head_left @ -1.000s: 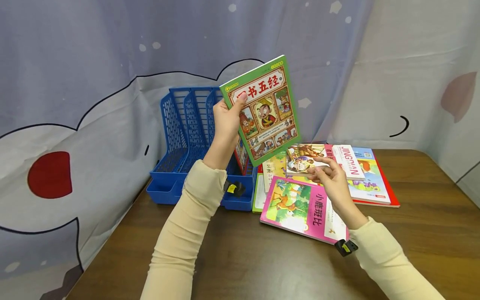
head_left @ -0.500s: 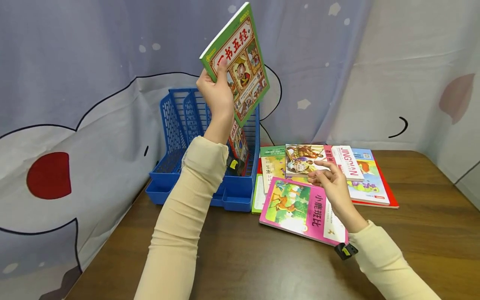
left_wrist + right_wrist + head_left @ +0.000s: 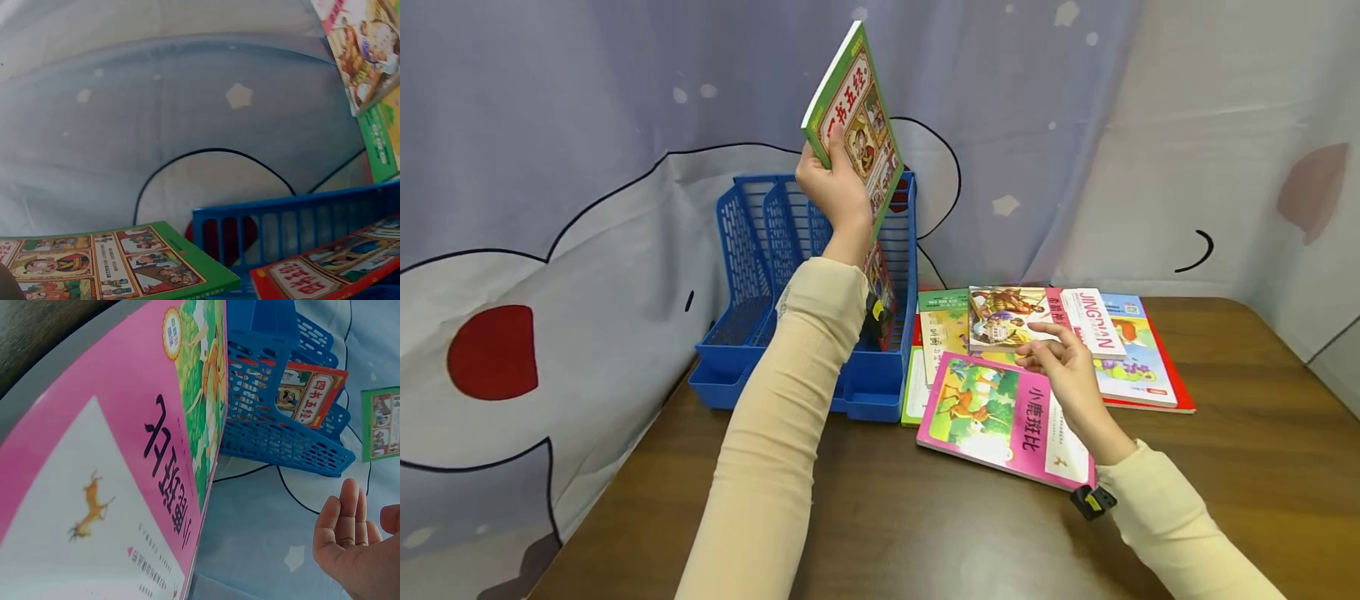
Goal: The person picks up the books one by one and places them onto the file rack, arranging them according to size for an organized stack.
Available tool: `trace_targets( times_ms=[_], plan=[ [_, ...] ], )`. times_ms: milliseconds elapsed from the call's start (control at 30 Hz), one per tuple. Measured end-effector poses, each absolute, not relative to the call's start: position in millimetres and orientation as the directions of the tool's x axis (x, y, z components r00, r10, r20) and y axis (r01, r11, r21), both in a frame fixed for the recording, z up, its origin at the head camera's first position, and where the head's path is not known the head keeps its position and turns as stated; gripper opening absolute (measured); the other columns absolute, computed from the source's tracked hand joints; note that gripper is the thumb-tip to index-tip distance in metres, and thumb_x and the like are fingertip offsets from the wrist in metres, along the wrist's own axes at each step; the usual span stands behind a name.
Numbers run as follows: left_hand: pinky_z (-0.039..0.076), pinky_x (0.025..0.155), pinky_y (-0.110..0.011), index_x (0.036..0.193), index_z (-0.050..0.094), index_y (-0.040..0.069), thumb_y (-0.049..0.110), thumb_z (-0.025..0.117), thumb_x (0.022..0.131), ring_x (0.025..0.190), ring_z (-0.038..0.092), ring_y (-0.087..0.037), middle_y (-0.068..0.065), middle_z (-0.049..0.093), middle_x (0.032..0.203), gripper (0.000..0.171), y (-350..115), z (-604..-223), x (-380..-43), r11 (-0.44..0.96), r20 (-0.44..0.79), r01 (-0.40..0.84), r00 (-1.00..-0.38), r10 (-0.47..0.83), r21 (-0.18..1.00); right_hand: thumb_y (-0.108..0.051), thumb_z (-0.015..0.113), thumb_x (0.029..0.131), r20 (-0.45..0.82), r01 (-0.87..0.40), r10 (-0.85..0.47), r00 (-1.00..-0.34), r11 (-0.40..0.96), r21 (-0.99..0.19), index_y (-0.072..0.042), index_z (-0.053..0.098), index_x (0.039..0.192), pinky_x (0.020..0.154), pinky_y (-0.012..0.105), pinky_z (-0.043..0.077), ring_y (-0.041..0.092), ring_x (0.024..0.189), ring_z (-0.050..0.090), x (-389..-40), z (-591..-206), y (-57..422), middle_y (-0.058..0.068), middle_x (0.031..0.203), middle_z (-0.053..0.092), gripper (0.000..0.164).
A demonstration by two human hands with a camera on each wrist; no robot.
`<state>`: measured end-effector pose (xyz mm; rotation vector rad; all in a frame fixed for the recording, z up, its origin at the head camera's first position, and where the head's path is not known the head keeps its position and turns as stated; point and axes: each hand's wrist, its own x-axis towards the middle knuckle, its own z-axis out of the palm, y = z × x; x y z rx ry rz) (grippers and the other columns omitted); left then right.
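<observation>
green book point(image 3: 862, 143) in left grip point(image 3: 838, 190), blue rack point(image 3: 880, 365)

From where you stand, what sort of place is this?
Probably a children's reading corner, though home or school I can't tell. The signs: a blue plastic slotted rack, a pink rectangular paper book with deer artwork, and a grey-and-white cartoon-print cloth hanging behind.

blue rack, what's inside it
A red-covered book sits toward the right end of the blue rack. The left sleeve covers part of the middle; what's behind can't be seen.
</observation>
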<state>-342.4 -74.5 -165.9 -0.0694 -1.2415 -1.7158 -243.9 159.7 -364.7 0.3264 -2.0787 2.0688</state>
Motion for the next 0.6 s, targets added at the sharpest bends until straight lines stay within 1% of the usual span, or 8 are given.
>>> trace_targets(
  times_ms=[67,100,200,300,333,400,500,600],
  plan=[
    [0.036,0.051,-0.019,0.104,0.068,-0.003,0.014,0.056,0.094,0.050,0.048,-0.012,-0.018,0.070,0.081,0.022,-76.9,-171.6,-345.1,0.012,0.529,0.699,-0.530,-0.663,0.715,-0.010,0.044,0.100,0.282,-0.283,-0.027,-0.959,0.006,-0.959,-0.017,0.052,0.116,0.074,0.017,0.053,0.001,0.075,0.064,-244.5,-364.4,158.5,-0.016,0.080,0.066,0.019],
    [0.037,0.052,-0.019,0.104,0.068,-0.002,0.015,0.056,0.094,0.051,0.049,-0.013,-0.017,0.071,0.081,0.022,-77.9,-174.8,-346.9,0.018,0.523,0.687,-0.537,-0.662,0.727,-0.010,0.044,0.100,0.278,-0.278,-0.029,-0.960,0.006,-0.961,-0.017,0.052,0.115,0.074,0.017,0.053,0.001,0.075,0.064,-244.9,-364.4,158.0,-0.016,0.081,0.066,0.019],
    [0.046,0.059,-0.022,0.106,0.068,-0.001,0.016,0.056,0.095,0.066,0.064,-0.022,-0.017,0.072,0.086,0.024,-79.1,-185.9,-351.3,0.028,0.510,0.663,-0.547,-0.664,0.748,-0.009,0.043,0.100,0.261,-0.261,-0.027,-0.965,0.017,-0.965,-0.010,0.051,0.119,0.074,0.017,0.053,0.000,0.074,0.064,-245.2,-365.2,156.4,-0.017,0.080,0.065,0.021],
    [0.051,0.065,-0.024,0.107,0.068,-0.001,0.015,0.055,0.095,0.076,0.069,-0.022,-0.016,0.072,0.089,0.024,-80.3,-196.8,-355.4,0.054,0.513,0.649,-0.544,-0.664,0.759,-0.007,0.041,0.099,0.244,-0.244,-0.024,-0.970,0.018,-0.970,0.002,0.045,0.125,0.073,0.018,0.053,0.000,0.072,0.063,-245.4,-366.6,154.9,-0.017,0.079,0.065,0.027],
    [0.053,0.068,-0.027,0.107,0.068,-0.001,0.015,0.055,0.095,0.085,0.070,-0.026,-0.018,0.072,0.097,0.024,-80.6,-200.4,-356.2,0.063,0.515,0.645,-0.542,-0.664,0.761,-0.006,0.041,0.099,0.242,-0.242,-0.024,-0.970,0.016,-0.970,0.005,0.043,0.126,0.073,0.018,0.053,0.000,0.072,0.064,-245.4,-367.0,154.4,-0.017,0.078,0.065,0.029],
    [0.055,0.072,-0.029,0.109,0.067,-0.002,0.014,0.055,0.095,0.091,0.070,-0.026,-0.018,0.071,0.101,0.024,-80.9,-207.5,-357.4,0.093,0.523,0.630,-0.544,-0.656,0.771,-0.005,0.041,0.099,0.239,-0.240,-0.026,-0.971,0.013,-0.971,0.007,0.042,0.126,0.073,0.018,0.053,0.000,0.071,0.064,-245.2,-367.3,153.8,-0.018,0.077,0.065,0.029],
    [0.056,0.076,-0.031,0.111,0.065,-0.003,0.013,0.053,0.096,0.094,0.069,-0.027,-0.019,0.070,0.104,0.025,-80.2,-220.8,-359.0,0.153,0.542,0.598,-0.550,-0.636,0.787,-0.005,0.041,0.099,0.234,-0.235,-0.028,-0.972,0.011,-0.972,0.001,0.047,0.121,0.072,0.019,0.054,0.001,0.071,0.064,-244.9,-368.3,154.2,-0.018,0.076,0.066,0.023],
    [0.056,0.080,-0.032,0.116,0.061,-0.003,0.011,0.050,0.097,0.098,0.067,-0.026,-0.019,0.068,0.110,0.026,-78.9,-236.5,-361.1,0.219,0.560,0.558,-0.565,-0.606,0.800,-0.007,0.040,0.100,0.231,-0.232,-0.033,-0.972,0.012,-0.973,-0.010,0.051,0.114,0.072,0.019,0.054,0.002,0.071,0.065,-244.0,-368.8,155.8,-0.016,0.076,0.066,0.018]
  ],
)
